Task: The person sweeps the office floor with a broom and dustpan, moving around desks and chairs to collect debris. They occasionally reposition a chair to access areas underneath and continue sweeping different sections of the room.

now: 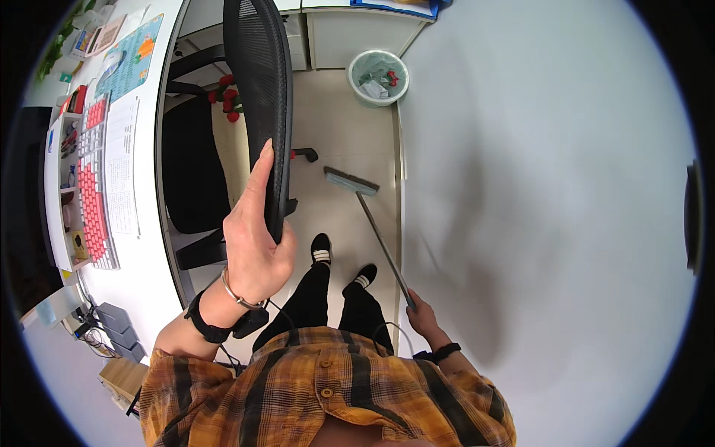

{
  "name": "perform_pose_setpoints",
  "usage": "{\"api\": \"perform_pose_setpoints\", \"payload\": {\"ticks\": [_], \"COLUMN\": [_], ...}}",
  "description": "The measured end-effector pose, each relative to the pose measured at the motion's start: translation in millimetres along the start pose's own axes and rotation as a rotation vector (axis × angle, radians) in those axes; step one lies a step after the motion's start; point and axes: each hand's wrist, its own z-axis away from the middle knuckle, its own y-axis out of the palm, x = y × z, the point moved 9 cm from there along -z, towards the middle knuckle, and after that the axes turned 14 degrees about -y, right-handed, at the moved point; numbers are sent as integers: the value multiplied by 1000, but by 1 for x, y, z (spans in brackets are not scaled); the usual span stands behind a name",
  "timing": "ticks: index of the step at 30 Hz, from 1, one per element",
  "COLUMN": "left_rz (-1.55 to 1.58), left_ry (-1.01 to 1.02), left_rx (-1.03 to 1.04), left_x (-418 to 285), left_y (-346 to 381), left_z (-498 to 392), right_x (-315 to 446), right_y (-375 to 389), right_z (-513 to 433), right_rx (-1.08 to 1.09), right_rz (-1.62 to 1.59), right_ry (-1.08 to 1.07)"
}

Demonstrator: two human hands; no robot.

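Observation:
My left hand (258,234) grips the edge of a black mesh backrest (254,72) on an office chair, its index finger stretched along the frame. The chair's dark seat (192,167) is tucked partly beneath the desk, and red artificial flowers (229,98) show behind the backrest. Down by the wall, my right hand (422,314) is closed around the grey handle of a broom (382,243). The broom's head (352,180), with dark bristles and a light blue-grey body, rests on the tiled floor ahead of my feet.
A white waste bin (378,78) lined with a bag holds crumpled paper against the right wall (530,167). On the left, the white desk (142,223) carries a red-and-white keyboard (95,195), a mouse (113,62) and papers (123,167). A chair caster (306,154) sticks out onto the floor.

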Motion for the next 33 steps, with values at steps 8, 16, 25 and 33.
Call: {"api": "perform_pose_setpoints", "payload": {"ticks": [8,16,25,33], "left_rz": [20,-103,-360,-545], "left_ry": [-34,30,-52,250], "left_rx": [-41,-134,-283,-589], "left_x": [1,14,27,-1], "left_y": [3,4,-8,-13], "left_z": [6,9,-2,167], "right_x": [-21,-86,-65,-50], "right_y": [-51,46,38,10], "right_z": [-185,-42,114,-26], "right_rx": [47,66,208,87], "right_rz": [161,0,-198,151], "right_ry": [195,147,263,-62]}}
